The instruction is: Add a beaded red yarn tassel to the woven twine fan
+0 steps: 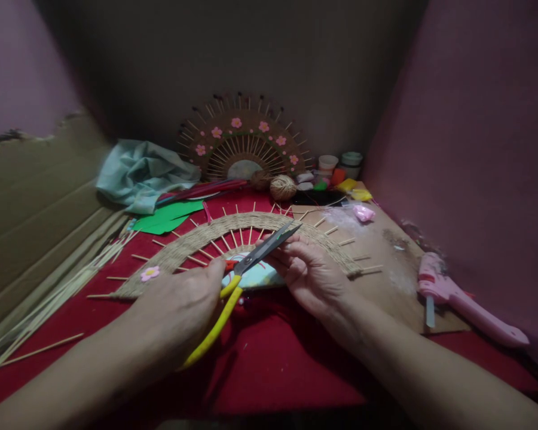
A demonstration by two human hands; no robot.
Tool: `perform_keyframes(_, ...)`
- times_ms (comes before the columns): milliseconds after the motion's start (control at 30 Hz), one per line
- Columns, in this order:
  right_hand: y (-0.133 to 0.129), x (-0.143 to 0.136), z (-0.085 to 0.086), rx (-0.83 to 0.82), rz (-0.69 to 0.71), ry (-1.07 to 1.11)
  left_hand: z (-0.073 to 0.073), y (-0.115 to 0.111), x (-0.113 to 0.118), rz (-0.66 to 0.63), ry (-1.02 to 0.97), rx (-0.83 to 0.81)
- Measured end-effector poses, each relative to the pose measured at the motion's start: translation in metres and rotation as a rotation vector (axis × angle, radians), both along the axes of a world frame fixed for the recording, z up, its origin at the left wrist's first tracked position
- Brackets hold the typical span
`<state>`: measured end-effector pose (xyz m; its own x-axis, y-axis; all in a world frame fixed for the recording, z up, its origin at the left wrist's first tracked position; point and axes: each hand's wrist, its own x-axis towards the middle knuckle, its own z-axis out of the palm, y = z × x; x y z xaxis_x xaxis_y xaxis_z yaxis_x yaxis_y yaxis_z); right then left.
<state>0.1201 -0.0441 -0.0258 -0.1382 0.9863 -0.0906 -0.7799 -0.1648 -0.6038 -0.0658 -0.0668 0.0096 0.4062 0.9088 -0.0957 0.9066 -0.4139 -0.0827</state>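
Your left hand (pixel 179 307) is wrapped around yellow-handled scissors (pixel 247 261) over the woven fan (pixel 226 226) before you | your right hand (pixel 311 272) curls narrowly beside the blades, any hold unclear | a slip this close could nick fingertips

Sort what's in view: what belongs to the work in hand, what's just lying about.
Likely in use:
scissors, in the left hand, blades by the right hand
woven fan, with one pink flower

Apparently lying about:
teal cloth
pale twine ball
loose sticks
white cup
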Motion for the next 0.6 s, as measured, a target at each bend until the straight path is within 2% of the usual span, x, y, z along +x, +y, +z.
perform_keyframes(467,0.001,0.0,-0.001,-0.024,0.001,0.009,0.003,0.001,-0.004,0.026,0.107,-0.02)
perform_keyframes(533,0.001,0.0,-0.002,-0.035,0.009,0.022,0.004,0.004,-0.014,0.059,0.038,-0.003)
perform_keyframes(600,0.001,0.001,-0.003,-0.036,0.025,0.015,0.008,0.014,-0.029,0.127,-0.121,0.027)
